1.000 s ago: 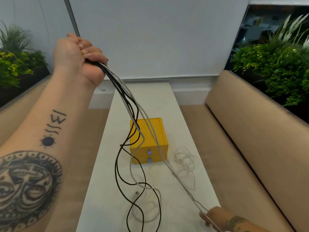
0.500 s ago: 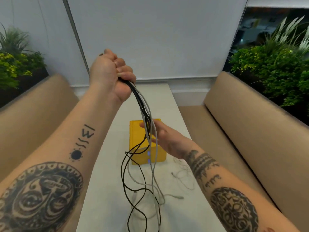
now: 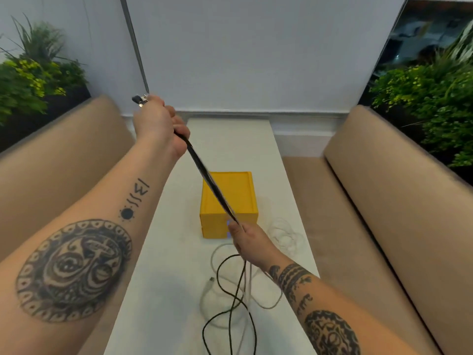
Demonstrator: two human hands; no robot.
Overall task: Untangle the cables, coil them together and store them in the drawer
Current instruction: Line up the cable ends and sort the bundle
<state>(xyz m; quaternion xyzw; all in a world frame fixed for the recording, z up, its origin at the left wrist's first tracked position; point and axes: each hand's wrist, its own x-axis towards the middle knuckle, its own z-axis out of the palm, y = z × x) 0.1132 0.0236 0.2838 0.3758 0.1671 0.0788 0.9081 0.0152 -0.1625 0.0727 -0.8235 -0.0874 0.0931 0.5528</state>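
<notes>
- Above the white surface (image 3: 166, 290), we see the left hand (image 3: 160, 124) raised, its grip curled tight round one end of the cables (image 3: 208, 184). Plug ends poke out past the knuckles.
- Lower and nearer, the right hand (image 3: 249, 242) pinches the same bundle between thumb and fingers, just in front of the yellow drawer box (image 3: 230, 198).
- Between the two grips the cables run straight and taut. Their long axis slants from far upper left to near lower right.
- We make out thin, round, smooth strands, black and pale, pressed together.
- Below the right hand the slack falls in loose loops (image 3: 236, 295) on the surface, black over white.
- The box is squarish and matte, its front facing us.
- Right of the box, a thin pale cable (image 3: 285, 235) lies coiled on the surface.
</notes>
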